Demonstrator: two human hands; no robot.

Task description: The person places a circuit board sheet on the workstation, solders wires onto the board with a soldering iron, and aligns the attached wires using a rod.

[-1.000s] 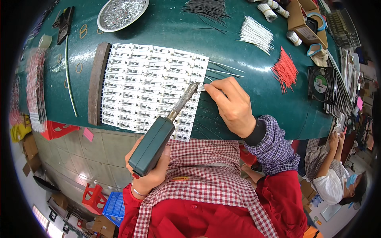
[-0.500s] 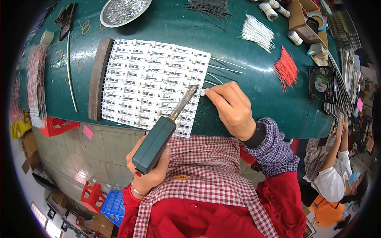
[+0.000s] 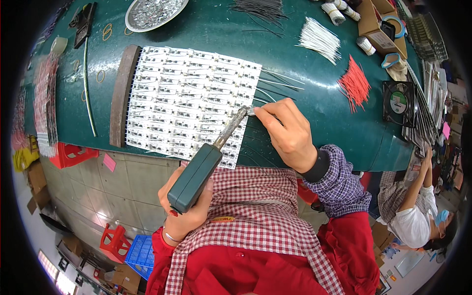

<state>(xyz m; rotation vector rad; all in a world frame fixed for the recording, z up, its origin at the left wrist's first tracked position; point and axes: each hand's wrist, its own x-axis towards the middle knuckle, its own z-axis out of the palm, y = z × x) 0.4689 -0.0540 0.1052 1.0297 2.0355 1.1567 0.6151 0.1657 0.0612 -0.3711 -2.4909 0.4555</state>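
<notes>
The left hand [image 3: 189, 218] grips a green soldering iron [image 3: 199, 172] by its handle, likely sparing fingers the metal shaft [image 3: 230, 129]. Its tip sits over the right edge of a white board sheet [image 3: 189, 101] on the table [image 3: 324, 135], where the right hand [image 3: 290, 135] seems to pinch a white wire [image 3: 250, 112] steady, though the contact is tiny.

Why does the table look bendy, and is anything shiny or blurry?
In the head view, the fisheye lens curves the green table; in the head view, glare shines left of the red wires; at the head view's far left, the wire bundles look blurry, while the soldering iron and circuit boards nearer the middle look clearer.
</notes>
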